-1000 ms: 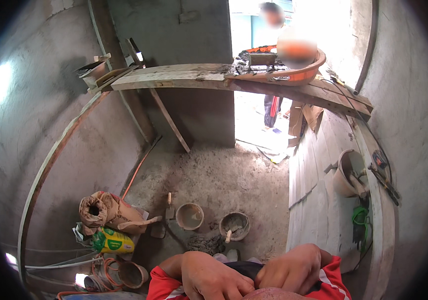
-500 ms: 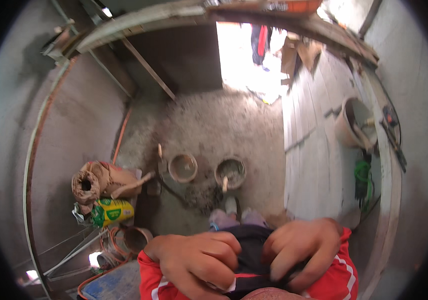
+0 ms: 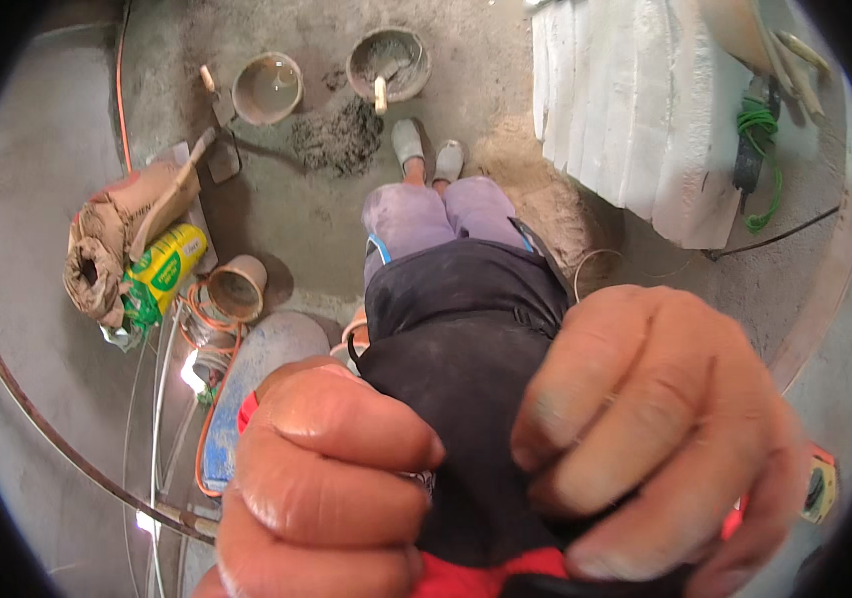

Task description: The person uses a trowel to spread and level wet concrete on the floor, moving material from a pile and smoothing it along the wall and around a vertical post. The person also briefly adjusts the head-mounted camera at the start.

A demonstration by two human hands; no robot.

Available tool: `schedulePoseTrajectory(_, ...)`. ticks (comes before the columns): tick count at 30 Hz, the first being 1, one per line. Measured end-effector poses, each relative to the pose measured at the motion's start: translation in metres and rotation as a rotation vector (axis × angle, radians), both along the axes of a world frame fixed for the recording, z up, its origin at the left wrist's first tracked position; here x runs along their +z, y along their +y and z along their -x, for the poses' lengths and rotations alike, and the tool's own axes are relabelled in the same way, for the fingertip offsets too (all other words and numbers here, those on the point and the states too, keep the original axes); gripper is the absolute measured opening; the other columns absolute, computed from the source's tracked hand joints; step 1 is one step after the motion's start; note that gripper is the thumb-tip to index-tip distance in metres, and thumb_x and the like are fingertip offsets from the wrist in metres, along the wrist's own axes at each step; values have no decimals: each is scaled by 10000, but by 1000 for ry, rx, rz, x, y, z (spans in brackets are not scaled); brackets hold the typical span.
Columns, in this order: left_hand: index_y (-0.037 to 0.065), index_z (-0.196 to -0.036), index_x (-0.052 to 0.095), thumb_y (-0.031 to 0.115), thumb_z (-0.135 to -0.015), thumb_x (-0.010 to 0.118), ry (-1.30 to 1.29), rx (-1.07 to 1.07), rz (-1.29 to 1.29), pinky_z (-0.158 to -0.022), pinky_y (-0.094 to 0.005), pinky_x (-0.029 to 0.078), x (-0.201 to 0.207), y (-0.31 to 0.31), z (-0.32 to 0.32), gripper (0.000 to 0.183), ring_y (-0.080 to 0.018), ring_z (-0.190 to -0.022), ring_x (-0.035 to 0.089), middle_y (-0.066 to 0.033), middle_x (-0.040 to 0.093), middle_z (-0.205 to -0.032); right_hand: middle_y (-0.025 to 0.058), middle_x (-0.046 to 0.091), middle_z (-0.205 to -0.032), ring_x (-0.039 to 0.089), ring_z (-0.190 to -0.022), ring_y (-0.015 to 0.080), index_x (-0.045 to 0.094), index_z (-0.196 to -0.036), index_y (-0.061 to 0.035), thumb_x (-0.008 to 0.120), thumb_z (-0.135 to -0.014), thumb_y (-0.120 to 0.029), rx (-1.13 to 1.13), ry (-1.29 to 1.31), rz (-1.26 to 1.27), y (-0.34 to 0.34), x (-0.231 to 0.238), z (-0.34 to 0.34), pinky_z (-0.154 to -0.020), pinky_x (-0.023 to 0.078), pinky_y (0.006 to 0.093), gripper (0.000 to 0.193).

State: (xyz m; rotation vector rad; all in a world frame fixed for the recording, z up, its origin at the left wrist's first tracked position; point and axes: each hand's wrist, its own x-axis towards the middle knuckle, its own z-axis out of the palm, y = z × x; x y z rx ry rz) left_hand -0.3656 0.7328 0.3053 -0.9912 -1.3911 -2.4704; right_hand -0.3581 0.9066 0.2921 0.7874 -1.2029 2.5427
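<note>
My left hand is close to the camera in front of my chest, its fingers curled into a fist. Opposite it, my right hand is also closed, with bent fingers and a dark edge showing beneath them. What either hand grips is hidden. Between the two hands lies the black front of my clothing, with red fabric at the lower edge. My legs in dusty purple-grey trousers stand beyond it.
Ahead on the floor are a bucket of water, a bucket of mortar and a mortar heap. At left lie a paper sack and a yellow-green bag. White panels and green cord are at right.
The view has tipped downward, so the buckets sit higher in the picture and more of my body shows. Both hands look larger and nearer, and they remain closed.
</note>
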Motion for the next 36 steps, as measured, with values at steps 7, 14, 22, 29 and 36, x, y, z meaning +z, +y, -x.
schedulePoseTrajectory(7,175,-1279,569,262,-1017,559,-243,267,-344,-708,-428,471,-1,59,-3,277,-219,-768,574,-50,616,-924,166,617,-1036,564,-885,298,638,-1100,-83,588,-1003,-177,-3,-113,18,10,0,1,-812,517,482,144)
schedulePoseTrajectory(14,193,-1297,607,196,-1037,560,-432,281,-471,-933,-423,430,15,65,-17,264,-181,-888,628,-3,712,-1026,210,538,-1168,520,-1061,344,621,-1115,-53,593,-1012,-216,62,-165,342,-13,-1,1,-907,491,543,195)
schedulePoseTrajectory(22,166,-1277,631,240,-1039,550,-294,208,-530,-1014,-443,427,2,100,-18,262,-206,-968,650,-27,738,-1097,252,455,-1316,474,-1244,393,601,-1141,-38,595,-1025,-263,-42,-253,931,-54,41,-10,-1021,461,594,253)
schedulePoseTrajectory(29,119,-1237,643,341,-1030,535,-90,218,-470,-991,-474,447,-4,126,-27,322,-264,-1008,649,-89,716,-1136,168,528,-1284,490,-1276,355,593,-1168,-83,579,-996,-235,-66,-320,810,-32,47,-36,-1070,454,553,230)
schedulePoseTrajectory(36,71,-1197,656,442,-1021,520,152,478,-59,-969,-505,466,-21,115,-30,433,-322,-1048,648,-152,694,-1174,116,537,-1322,458,-1312,357,530,-1320,-101,697,-867,-299,-66,71,271,-34,-12,-51,-1129,348,633,522)
